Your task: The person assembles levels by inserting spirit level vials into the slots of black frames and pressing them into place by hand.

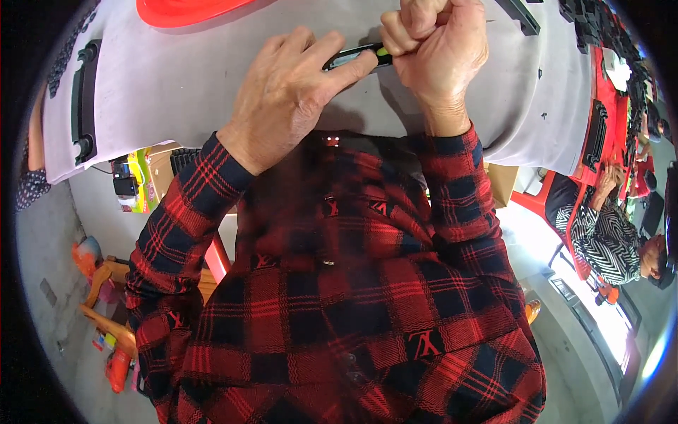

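Note:
A slim black piece (352,54) with a pale stripe along it and a small green patch at its right end lies between my two hands over the grey cloth. My left hand (293,88), palm down, grips its left part with thumb and fingers. Curled into a fist, my right hand (445,53) closes round the right end beside the green patch. The fingers hide what else it holds. A black plastic handle-shaped part (85,102) lies at the table's left edge, and another black strip (521,15) at the upper right.
A red tray or basin (187,13) sits at the far edge of the grey-covered table (176,78). Several black parts (583,25) heap at the far right. Beyond, a red surface (611,92) bears another black part (595,134). A seated person (607,226) is at the right.

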`<state>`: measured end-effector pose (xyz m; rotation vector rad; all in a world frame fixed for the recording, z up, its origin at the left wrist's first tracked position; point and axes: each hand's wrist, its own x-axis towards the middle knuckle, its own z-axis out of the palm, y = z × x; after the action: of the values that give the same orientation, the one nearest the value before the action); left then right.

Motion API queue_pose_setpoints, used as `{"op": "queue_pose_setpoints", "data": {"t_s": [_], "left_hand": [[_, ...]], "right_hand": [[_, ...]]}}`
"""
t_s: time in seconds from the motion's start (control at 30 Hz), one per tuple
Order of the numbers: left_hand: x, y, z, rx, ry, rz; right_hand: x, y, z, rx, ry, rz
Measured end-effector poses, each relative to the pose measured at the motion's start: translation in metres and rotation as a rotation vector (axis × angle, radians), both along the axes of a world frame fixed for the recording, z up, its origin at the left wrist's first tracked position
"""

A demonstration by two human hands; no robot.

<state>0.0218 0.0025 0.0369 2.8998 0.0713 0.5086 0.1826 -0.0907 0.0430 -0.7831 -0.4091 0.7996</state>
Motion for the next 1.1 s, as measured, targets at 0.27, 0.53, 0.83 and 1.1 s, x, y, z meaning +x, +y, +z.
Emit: {"op": "queue_pose_setpoints", "data": {"t_s": [0.27,0.53,0.83,1.1], "left_hand": [[0.0004,0.0008,0.0009,-0.036,0.014,-0.008],[0.0002,0.0030,-0.0030,-0.014,0.026,-0.007],[-0.0001,0.0009,-0.0003,0.000,0.008,-0.005],[0.0005,0.0015,-0.0011,-0.001,0.028,0.011]], "right_hand": [[0.0005,-0.0014,0.0062,-0.010,0.001,0.001],[-0.0029,0.0020,0.0039,-0.018,0.007,-0.012],[-0.0015,-0.0009,0.0082,-0.026,-0.017,-0.004],[-0.0018,0.0010,0.0054,-0.027,-0.029,0.007]]}}
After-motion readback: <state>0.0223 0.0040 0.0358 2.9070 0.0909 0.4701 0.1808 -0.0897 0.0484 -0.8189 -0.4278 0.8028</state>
